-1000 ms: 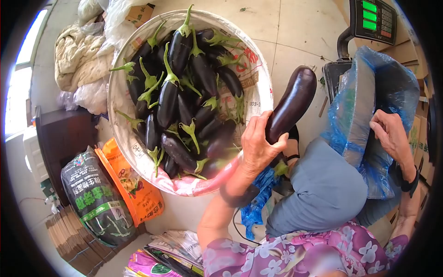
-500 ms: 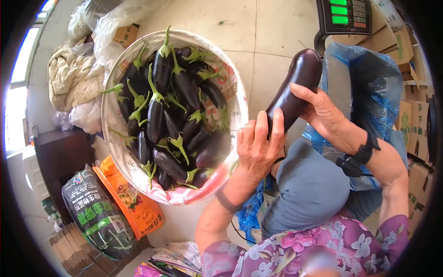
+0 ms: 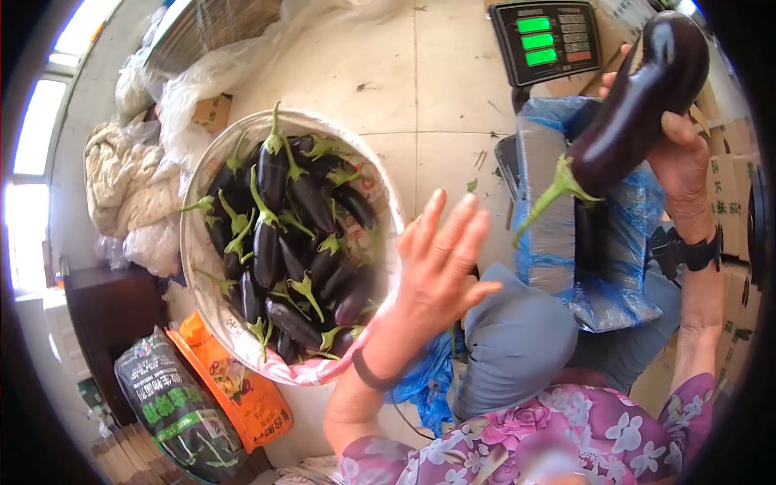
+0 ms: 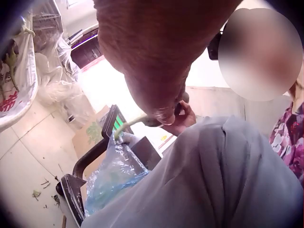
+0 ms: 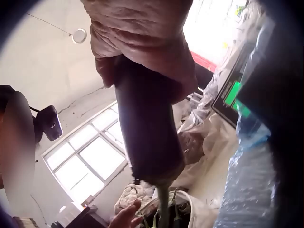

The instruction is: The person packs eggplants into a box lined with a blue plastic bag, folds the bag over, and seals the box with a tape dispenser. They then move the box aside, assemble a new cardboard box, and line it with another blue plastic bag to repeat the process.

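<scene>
My right hand holds a large, glossy dark purple eggplant up over a box lined with blue plastic. The eggplant's green stem points down and left; in the right wrist view the fingers wrap round the eggplant. Inside the lined box lies something dark. My left hand is held with fingers spread and nothing in it, beside the rim of a round bucket. Many eggplants with green stems fill that bucket.
Behind the lined box stands a scale display with lit green panels. At the left are a black printed sack and an orange bag. Flattened cardboard leans at the right; blue plastic lies by the knee.
The eggplant passed from my left hand to my right, which carried it right and up over the lined box. My left hand let go and spread its fingers. The head view shifted.
</scene>
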### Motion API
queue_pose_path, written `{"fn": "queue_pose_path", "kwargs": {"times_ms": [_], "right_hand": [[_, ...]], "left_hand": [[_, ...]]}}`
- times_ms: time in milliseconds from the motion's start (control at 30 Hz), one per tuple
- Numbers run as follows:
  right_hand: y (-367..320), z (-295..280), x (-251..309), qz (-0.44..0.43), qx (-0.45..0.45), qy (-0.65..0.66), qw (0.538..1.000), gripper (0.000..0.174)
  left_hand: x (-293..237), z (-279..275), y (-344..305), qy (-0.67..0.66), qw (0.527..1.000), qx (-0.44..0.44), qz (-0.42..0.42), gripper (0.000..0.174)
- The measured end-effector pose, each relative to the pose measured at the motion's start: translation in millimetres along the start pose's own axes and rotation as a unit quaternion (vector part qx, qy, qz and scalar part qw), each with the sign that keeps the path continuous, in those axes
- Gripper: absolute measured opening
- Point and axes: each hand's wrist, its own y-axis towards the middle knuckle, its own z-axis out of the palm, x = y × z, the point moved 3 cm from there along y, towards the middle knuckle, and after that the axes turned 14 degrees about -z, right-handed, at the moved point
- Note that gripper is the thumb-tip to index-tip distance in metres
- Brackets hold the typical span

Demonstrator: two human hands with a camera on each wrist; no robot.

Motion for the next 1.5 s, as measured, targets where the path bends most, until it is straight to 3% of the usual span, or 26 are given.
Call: {"fn": "queue_pose_path", "kwargs": {"times_ms": [33, 67, 100, 133, 167, 233, 300, 333, 400, 567, 633, 700, 767, 1033, 1100, 1133, 1167, 1233, 1300, 1367, 1433, 1467, 1500], "right_hand": [[-4, -12, 7, -0.001, 0.006, 0.014, 1.0, 0.094], [-11, -22, 9, 0.014, 0.0, 0.063, 0.998, 0.092], [-20, -31, 8, 0.024, -0.062, 0.094, 0.993, 0.086], [-26, -40, 5, 0.02, -0.076, 0.095, 0.992, 0.083], [-27, -48, 0, 0.013, -0.084, 0.099, 0.991, 0.079], [-32, -56, -9, -0.005, -0.119, 0.122, 0.985, 0.072], [-35, -63, -16, -0.018, -0.149, 0.11, 0.983, 0.072], [-36, -64, -16, -0.018, -0.152, 0.11, 0.982, 0.072], [-36, -63, -19, -0.031, -0.152, 0.116, 0.981, 0.071], [-43, -76, -35, 0.001, -0.168, 0.106, 0.98, 0.068], [-46, -79, -39, 0.019, -0.158, 0.11, 0.981, 0.067], [-50, -83, -38, 0.036, -0.134, 0.036, 0.99, 0.066], [-54, -94, -44, 0.054, -0.136, 0.019, 0.989, 0.066], [-50, -106, -56, 0.065, -0.189, 0.051, 0.978, 0.058], [-51, -97, -55, 0.077, -0.256, 0.026, 0.963, 0.047], [-53, -99, -58, 0.086, -0.266, 0.014, 0.96, 0.046], [-54, -103, -60, 0.083, -0.252, 0.015, 0.964, 0.043], [-55, -97, -53, 0.091, -0.25, -0.025, 0.964, 0.046], [-55, -83, -44, 0.08, -0.253, -0.054, 0.963, 0.05], [-61, -80, -39, 0.087, -0.244, -0.072, 0.963, 0.055], [-66, -82, -39, 0.087, -0.248, -0.078, 0.962, 0.056], [-67, -83, -38, 0.09, -0.249, -0.082, 0.961, 0.056], [-70, -84, -38, 0.082, -0.25, -0.077, 0.962, 0.056]], "left_hand": [[9, -2, 6, -0.164, 0.986, 0.004, -0.021, 0.075], [23, -4, 12, -0.223, 0.975, 0.01, 0.004, 0.069], [28, -1, 17, -0.36, 0.929, -0.014, -0.083, 0.064], [30, 10, 24, -0.489, 0.855, -0.029, -0.17, 0.061], [33, 13, 34, -0.566, 0.805, -0.014, -0.177, 0.069], [37, 17, 50, -0.618, 0.757, -0.005, -0.21, 0.072], [48, 23, 62, -0.706, 0.669, 0.063, -0.222, 0.075], [57, 29, 67, -0.706, 0.669, 0.067, -0.223, 0.075], [76, 46, 72, -0.847, 0.495, 0.106, -0.162, 0.077], [83, 72, 67, -0.844, 0.466, 0.06, -0.26, 0.081], [92, 73, 63, -0.892, 0.392, 0.075, -0.212, 0.081], [90, 69, 64, -0.887, 0.389, 0.036, -0.246, 0.083], [93, 67, 62, -0.921, 0.336, 0.069, -0.185, 0.084], [105, 64, 52, -0.928, 0.324, 0.02, -0.184, 0.085], [111, 55, 50, -0.876, 0.418, -0.04, -0.239, 0.085], [125, 56, 49, -0.882, 0.431, 0.003, -0.19, 0.084], [127, 56, 54, -0.841, 0.487, -0.039, -0.233, 0.079], [132, 62, 60, -0.736, 0.624, -0.027, -0.261, 0.074], [126, 69, 70, -0.684, 0.671, 0.009, -0.287, 0.07], [102, 61, 87, -0.578, 0.758, 0.056, -0.297, 0.066], [94, 46, 105, -0.694, 0.681, 0.093, -0.214, 0.065], [104, 46, 111, -0.801, 0.576, 0.136, -0.096, 0.066], [122, 69, 113, -0.737, 0.645, 0.111, -0.171, 0.066]]}}
